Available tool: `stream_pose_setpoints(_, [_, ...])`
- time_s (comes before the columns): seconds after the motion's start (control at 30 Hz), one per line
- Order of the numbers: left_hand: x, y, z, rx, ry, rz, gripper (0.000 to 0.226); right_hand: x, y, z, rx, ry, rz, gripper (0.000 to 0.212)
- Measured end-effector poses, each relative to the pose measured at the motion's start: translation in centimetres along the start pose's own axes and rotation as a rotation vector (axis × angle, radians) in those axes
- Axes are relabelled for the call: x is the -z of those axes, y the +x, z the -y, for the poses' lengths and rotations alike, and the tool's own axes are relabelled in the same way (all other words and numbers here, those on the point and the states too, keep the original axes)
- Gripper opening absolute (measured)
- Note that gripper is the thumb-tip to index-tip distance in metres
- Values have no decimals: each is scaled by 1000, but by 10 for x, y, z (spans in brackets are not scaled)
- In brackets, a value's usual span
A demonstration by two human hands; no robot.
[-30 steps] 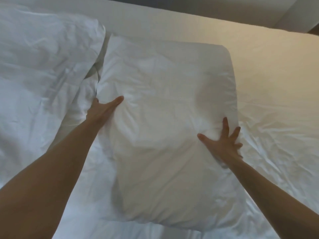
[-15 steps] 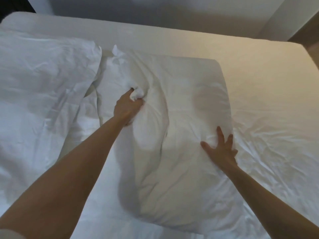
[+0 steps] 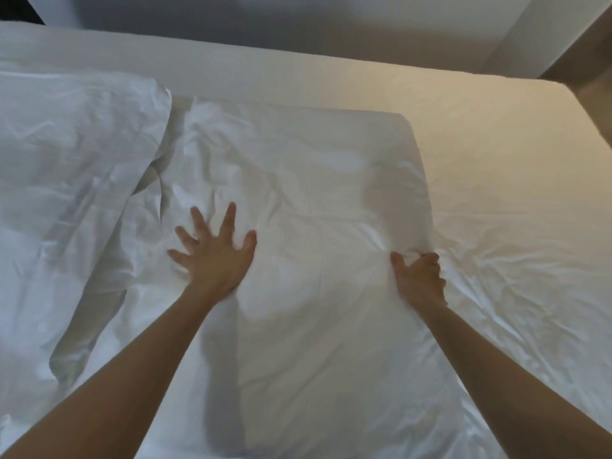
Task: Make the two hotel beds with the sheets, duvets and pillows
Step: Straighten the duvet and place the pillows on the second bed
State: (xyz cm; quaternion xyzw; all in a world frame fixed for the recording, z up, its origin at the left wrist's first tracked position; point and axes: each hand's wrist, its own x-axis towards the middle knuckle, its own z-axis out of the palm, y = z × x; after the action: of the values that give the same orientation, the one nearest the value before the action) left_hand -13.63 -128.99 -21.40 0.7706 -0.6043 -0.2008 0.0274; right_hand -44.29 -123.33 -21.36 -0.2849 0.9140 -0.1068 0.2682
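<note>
Pressing the left hand flat on the pillow, grip wide. Pinching its right edge with the right hand, grip curled. Lying on the bed beside a second pillow.

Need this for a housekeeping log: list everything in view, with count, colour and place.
centre pillow: 1, white, on the bed under both hands
left pillow: 1, white, creased, beside it at the left
sheet: 1, white, wrinkled, covering the mattress
wall: 1, grey, behind the bed
left hand: 1, fingers spread, pressing flat on the centre pillow
right hand: 1, gripping the centre pillow's right edge
</note>
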Motion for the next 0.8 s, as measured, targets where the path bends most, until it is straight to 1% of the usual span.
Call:
stream_pose_setpoints(0.03, [0, 3, 4, 7, -24, 21, 71, 0, 5, 3, 5, 2, -18, 64])
stream_pose_setpoints(0.07, [3, 6, 9, 22, -47, 45, 74, -1, 8, 5, 29, -45, -15, 50])
stream_pose_setpoints(0.13, [6, 10, 15, 73, -50, 78, 82, -3, 11, 7, 81, -160, -22, 35])
stream_pose_setpoints(0.2, [10, 13, 15, 136, -21, 104, 90, 2, 7, 6, 172, -211, -56, 30])
stream_pose_setpoints(0.27, [17, 14, 12, 181, -33, 120, 96, 18, 1, 4, 336, -278, -130, 28])
stream_pose_setpoints(0.33, [25, 14, 6, 179, -87, 137, 100, 37, 3, -1, 491, -377, -194, 28])
stream_pose_setpoints(0.4, [32, 15, 0, 165, -132, 149, 105, 51, 6, -3, 548, -439, -180, 29])
stream_pose_setpoints(0.43, [34, 15, -4, 151, -145, 146, 106, 54, 7, -4, 551, -444, -160, 29])
stream_pose_setpoints(0.5, [34, 13, -14, 109, -169, 125, 104, 54, 12, -7, 499, -416, -112, 29])
stream_pose_setpoints(0.6, [23, 7, -21, 50, -143, 108, 95, 45, 28, -13, 316, -360, -30, 30])
stream_pose_setpoints(0.67, [11, 6, -15, 52, -84, 105, 86, 32, 35, -14, 240, -339, 9, 30])
stream_pose_setpoints(0.73, [2, 11, -1, 78, -64, 128, 82, 18, 35, -13, 200, -308, -2, 31])
stream_pose_setpoints(0.8, [-3, 20, 11, 76, -72, 163, 81, 6, 33, -17, 170, -267, -57, 34])
